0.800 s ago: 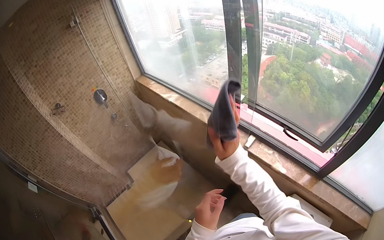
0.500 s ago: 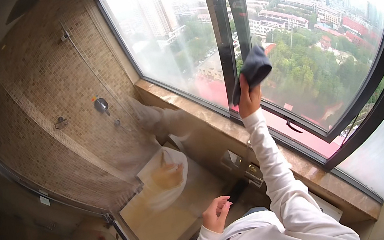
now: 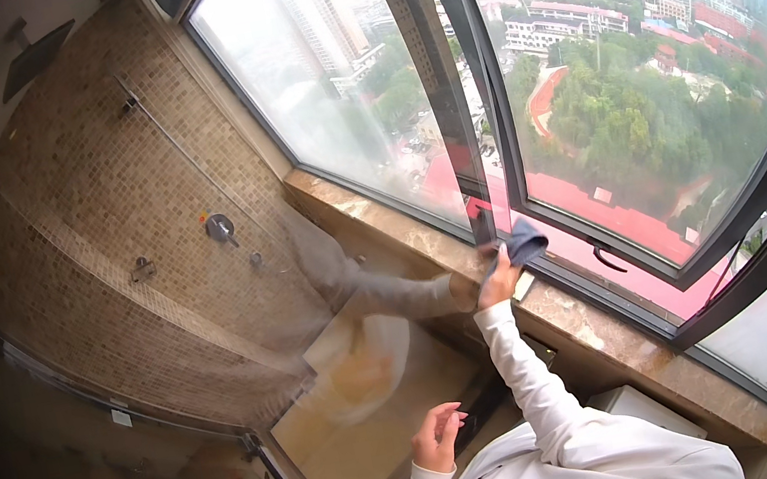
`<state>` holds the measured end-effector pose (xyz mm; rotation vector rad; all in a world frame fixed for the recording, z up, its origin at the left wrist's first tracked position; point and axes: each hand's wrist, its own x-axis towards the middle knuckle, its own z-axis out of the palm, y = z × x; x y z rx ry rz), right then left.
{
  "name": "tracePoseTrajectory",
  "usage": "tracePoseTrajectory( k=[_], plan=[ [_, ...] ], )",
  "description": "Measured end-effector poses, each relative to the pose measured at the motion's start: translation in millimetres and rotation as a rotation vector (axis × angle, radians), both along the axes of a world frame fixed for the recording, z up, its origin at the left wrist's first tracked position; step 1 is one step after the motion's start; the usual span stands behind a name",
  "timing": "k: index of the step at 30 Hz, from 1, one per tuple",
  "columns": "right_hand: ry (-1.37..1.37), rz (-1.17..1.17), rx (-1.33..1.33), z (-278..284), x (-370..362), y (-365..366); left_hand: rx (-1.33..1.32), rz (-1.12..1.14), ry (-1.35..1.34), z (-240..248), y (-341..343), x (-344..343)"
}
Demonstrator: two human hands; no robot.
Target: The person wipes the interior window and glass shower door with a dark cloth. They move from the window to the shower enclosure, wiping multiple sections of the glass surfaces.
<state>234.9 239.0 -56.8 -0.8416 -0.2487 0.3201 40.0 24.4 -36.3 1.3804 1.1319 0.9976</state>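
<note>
My right hand [image 3: 499,283] is closed around a dark grey-blue cloth [image 3: 526,242], with part of it bunched out past the fingers. The arm reaches forward to the bottom of the window, and the cloth is at the lower window frame [image 3: 566,266], just above the brown marble sill [image 3: 601,329]. Whether the cloth presses on the frame or the sill, I cannot tell. Low in front of my body hangs my left hand [image 3: 439,438], its fingers loosely bent and somewhat apart, with nothing visible in them.
The right window sash [image 3: 684,278] is tilted outward and has a dark handle [image 3: 608,260]. To the left, a glass shower enclosure carries a faint reflection of my arm; mosaic tile [image 3: 111,219], a shower valve [image 3: 220,229] and a shower head [image 3: 37,60] show there.
My right hand, with the cloth, has come down from the upright between the panes to the lower frame near the sill. The view has shifted slightly. My left hand keeps about the same pose.
</note>
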Motion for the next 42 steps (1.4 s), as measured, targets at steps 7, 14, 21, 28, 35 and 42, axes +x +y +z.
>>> tracePoseTrajectory(
  k=[7, 14, 21, 28, 35, 42],
  plan=[
    [-0.7, 0.031, 0.05, 202, -10, -33, -0.015, -0.081, 0.041, 17, 6, 7],
    [-0.287, 0.136, -0.291, -4, -1, -24, -0.076, -0.254, 0.045, -12, -5, -3],
    [0.006, -0.031, -0.533, -176, -41, -33, -0.052, -0.377, 0.035, -22, -15, -36],
    [-0.753, -0.04, 0.087, 174, -38, -80, -0.07, -0.361, -0.006, -34, -24, -79],
    [-0.483, -0.349, -0.123, 47, -106, -72, -0.077, -0.413, 0.075, -30, -30, -87],
    [0.05, 0.105, -0.535, -163, -35, -47, -0.06, -0.522, 0.042, -38, -44, -65]
  ],
)
